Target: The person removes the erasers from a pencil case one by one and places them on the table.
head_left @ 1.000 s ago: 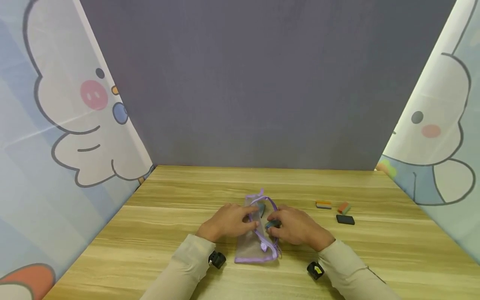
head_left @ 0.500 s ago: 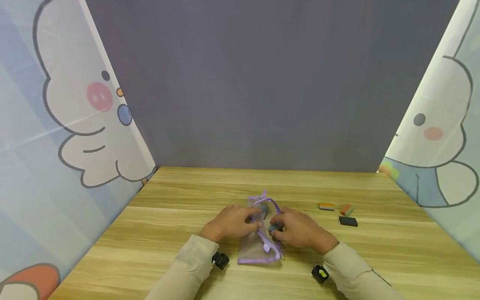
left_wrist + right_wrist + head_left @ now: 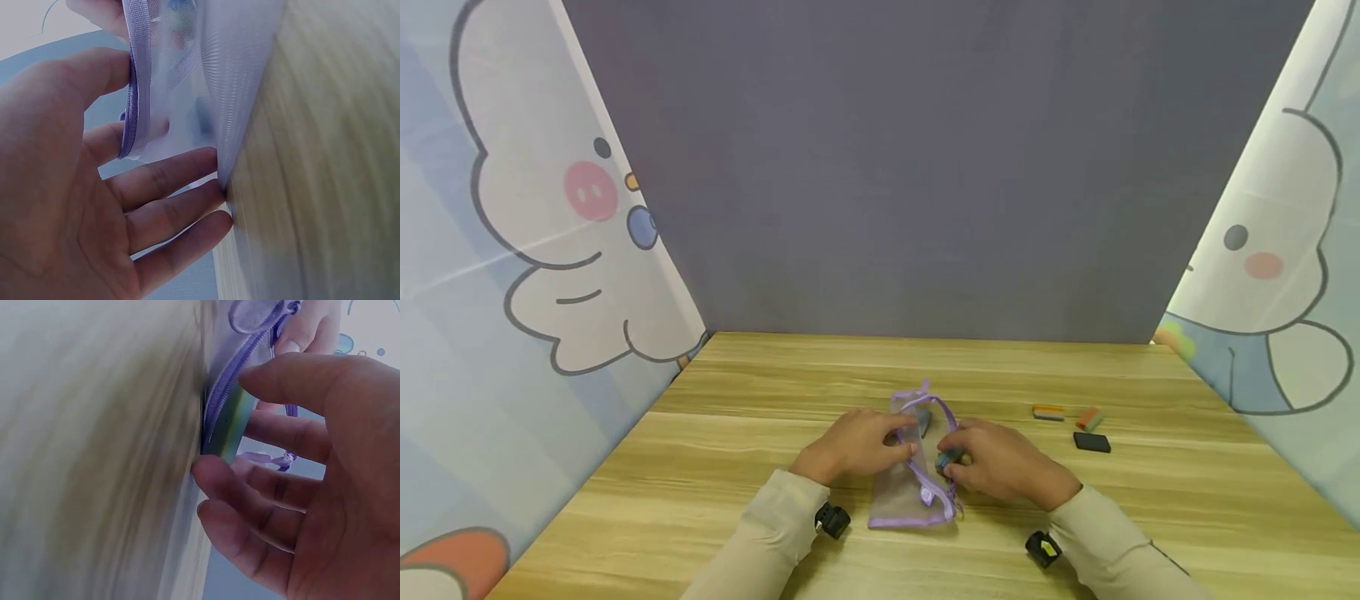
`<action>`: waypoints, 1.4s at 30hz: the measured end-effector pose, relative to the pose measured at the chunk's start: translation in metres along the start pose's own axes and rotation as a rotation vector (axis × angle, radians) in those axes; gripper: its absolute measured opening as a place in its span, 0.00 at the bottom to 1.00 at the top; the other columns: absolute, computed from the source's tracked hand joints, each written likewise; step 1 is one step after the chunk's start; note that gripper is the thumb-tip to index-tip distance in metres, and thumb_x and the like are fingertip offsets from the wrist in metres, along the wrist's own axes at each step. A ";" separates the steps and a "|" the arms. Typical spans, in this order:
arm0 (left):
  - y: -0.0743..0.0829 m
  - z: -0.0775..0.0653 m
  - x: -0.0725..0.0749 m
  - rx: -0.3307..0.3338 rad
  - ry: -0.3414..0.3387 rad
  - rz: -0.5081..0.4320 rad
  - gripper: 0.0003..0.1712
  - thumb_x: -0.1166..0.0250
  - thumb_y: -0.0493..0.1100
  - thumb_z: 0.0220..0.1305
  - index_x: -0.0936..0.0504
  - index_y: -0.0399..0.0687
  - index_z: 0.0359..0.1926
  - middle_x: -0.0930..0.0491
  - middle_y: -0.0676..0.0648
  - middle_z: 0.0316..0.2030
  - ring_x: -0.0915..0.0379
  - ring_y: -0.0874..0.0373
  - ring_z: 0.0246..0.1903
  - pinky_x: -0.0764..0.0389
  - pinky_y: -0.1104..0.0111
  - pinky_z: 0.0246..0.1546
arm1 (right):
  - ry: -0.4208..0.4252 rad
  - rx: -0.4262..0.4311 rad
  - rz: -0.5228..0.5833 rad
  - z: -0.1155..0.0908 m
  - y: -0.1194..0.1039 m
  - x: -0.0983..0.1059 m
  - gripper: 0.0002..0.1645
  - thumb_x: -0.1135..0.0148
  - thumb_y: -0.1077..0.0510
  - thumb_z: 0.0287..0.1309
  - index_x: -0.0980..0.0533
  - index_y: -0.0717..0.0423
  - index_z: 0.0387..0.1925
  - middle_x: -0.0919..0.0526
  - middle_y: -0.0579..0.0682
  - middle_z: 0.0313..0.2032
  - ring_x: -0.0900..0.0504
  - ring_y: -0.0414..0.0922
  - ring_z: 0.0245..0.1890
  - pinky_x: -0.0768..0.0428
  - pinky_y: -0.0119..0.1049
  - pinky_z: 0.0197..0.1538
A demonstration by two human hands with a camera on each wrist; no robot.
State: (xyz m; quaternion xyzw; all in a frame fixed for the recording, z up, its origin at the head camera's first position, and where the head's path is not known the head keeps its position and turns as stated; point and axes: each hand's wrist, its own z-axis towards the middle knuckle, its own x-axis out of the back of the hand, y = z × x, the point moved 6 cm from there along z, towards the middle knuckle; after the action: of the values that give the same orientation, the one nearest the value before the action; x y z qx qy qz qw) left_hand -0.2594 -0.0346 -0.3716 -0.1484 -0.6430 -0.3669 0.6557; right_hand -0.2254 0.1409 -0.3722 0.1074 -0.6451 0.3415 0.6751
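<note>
A mesh pouch (image 3: 901,496) with purple edging and zipper lies on the table, its mouth spread toward the right. My left hand (image 3: 861,442) holds the zipper edge, thumb on one side and index finger on the other; the remaining fingertips rest at the pouch's base in the left wrist view. My right hand (image 3: 996,458) pinches a small blue-green block (image 3: 232,428) with a yellowish stripe between thumb and fingers, right at the open mouth. Inside the pouch, a greyish-blue piece (image 3: 924,420) shows near the far end.
To the right on the wooden table (image 3: 737,400) lie an orange-and-grey block (image 3: 1048,412), a red-and-green block (image 3: 1090,418) and a black block (image 3: 1092,442). A dark grey panel (image 3: 925,167) stands behind the table, with cartoon-printed curtains (image 3: 535,317) at both sides.
The right hand has shifted slightly nearer the body with the blue-green block at the pouch's mouth. The left hand keeps its hold on the edge; the head view sways a little.
</note>
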 end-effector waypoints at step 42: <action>-0.003 -0.001 -0.004 0.004 0.009 -0.027 0.29 0.40 0.61 0.69 0.22 0.55 0.65 0.23 0.62 0.25 0.32 0.67 0.20 0.28 0.71 0.27 | -0.003 -0.115 0.165 -0.012 0.019 0.034 0.19 0.36 0.44 0.66 0.19 0.51 0.50 0.19 0.38 0.39 0.21 0.36 0.34 0.22 0.39 0.37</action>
State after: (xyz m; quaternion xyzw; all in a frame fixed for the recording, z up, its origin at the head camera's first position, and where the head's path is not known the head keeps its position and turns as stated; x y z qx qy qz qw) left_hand -0.2604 -0.0363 -0.3762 -0.1366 -0.6427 -0.3749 0.6540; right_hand -0.2290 0.1731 -0.3473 0.0155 -0.6713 0.3579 0.6489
